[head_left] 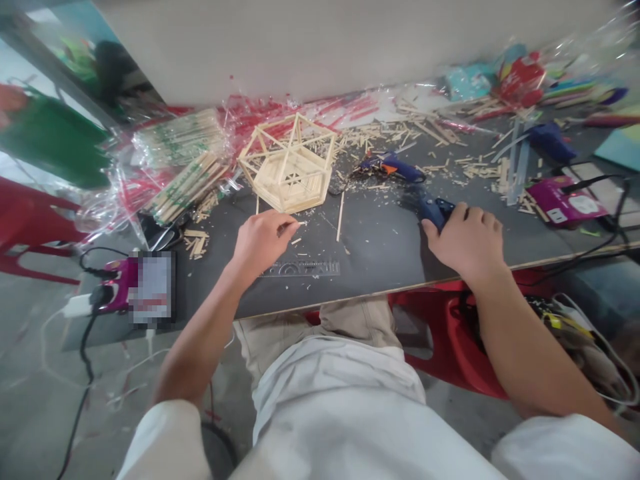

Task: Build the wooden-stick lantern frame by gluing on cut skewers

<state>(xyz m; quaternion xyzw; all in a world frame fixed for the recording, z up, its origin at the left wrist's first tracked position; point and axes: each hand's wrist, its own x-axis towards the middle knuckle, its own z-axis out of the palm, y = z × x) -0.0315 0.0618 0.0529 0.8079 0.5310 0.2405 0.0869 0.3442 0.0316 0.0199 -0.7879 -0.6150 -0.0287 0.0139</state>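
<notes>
My left hand [266, 241] pinches a short piece of wooden stick [302, 223] between thumb and fingertips, just above the dark tabletop. Behind it stands a many-sided frame [293, 167] built of thin wooden sticks, with a latticed base. A clear plastic ruler [313, 267] lies flat below the left hand. My right hand [467, 240] is closed around a dark blue hand tool [436, 210]; its exact kind is blurred and partly covered by my fingers. A loose stick [341, 217] lies between the two hands.
A blue glue gun [400, 167] with an orange trigger lies behind the right hand. Bundled sticks [187, 187] in plastic wrap, stick offcuts [370, 137] and a purple power strip [565, 200] with cables surround the work area. A phone [153, 287] sits at left.
</notes>
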